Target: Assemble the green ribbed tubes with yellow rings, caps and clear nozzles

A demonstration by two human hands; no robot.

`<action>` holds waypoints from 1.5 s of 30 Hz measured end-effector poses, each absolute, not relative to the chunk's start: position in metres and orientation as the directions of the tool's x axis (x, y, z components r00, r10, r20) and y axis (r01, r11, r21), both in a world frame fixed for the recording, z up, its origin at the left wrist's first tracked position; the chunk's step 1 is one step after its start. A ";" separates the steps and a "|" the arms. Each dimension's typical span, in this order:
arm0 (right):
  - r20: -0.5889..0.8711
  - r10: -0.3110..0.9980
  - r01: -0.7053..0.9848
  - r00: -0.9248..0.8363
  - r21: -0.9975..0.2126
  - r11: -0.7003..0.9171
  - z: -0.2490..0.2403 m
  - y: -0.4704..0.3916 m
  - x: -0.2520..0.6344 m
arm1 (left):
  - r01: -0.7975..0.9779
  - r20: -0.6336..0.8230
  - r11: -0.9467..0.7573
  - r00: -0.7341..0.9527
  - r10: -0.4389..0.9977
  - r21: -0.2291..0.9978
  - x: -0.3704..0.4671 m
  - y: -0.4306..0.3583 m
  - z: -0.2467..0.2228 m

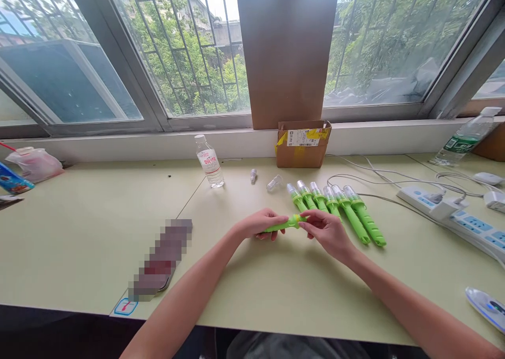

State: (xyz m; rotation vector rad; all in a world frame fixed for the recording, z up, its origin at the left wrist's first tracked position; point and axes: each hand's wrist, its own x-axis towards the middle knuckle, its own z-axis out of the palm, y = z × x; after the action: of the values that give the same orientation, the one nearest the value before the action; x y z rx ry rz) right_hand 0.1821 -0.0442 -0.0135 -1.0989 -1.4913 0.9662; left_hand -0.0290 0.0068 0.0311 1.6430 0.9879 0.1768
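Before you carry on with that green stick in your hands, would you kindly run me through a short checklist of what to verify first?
1. Left hand grips the handle of the bright green plastic stick: ok.
2. Right hand pinches the stick's yellow-ringed end: ok.
3. Clear cap fitted on the held stick: cannot tell, the fingers cover that end.
4. Loose clear plastic cap lies on the pale green table, apart from both hands: ok.
5. Row of six finished green sticks with clear caps lies beside the right hand, undisturbed: ok.
6. Small clear water bottle stands upright, away from the hands: ok.
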 end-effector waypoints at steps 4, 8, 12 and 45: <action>0.277 0.959 0.169 -0.056 -0.944 0.283 -0.016 -0.043 0.181 | 0.488 -0.360 0.001 0.643 0.676 0.873 -0.029 0.007 0.030; 0.276 0.958 0.143 -0.071 -0.948 0.284 -0.019 -0.041 0.182 | 0.476 -0.356 0.003 0.653 0.668 0.879 -0.030 0.007 0.031; 0.269 0.959 0.133 -0.090 -0.951 0.279 -0.018 -0.041 0.184 | 0.482 -0.359 0.000 0.652 0.667 0.876 -0.030 0.008 0.031; 0.461 0.870 0.379 -0.177 -0.783 0.492 -0.015 -0.047 0.182 | 0.477 -0.440 0.112 0.662 0.607 0.872 -0.034 0.015 0.027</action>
State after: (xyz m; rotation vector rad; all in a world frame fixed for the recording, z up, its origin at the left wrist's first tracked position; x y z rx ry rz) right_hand 0.1825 -0.0466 -0.0151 -1.0577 -1.7668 0.6328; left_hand -0.0336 0.0148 0.0265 1.5252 0.9364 0.1199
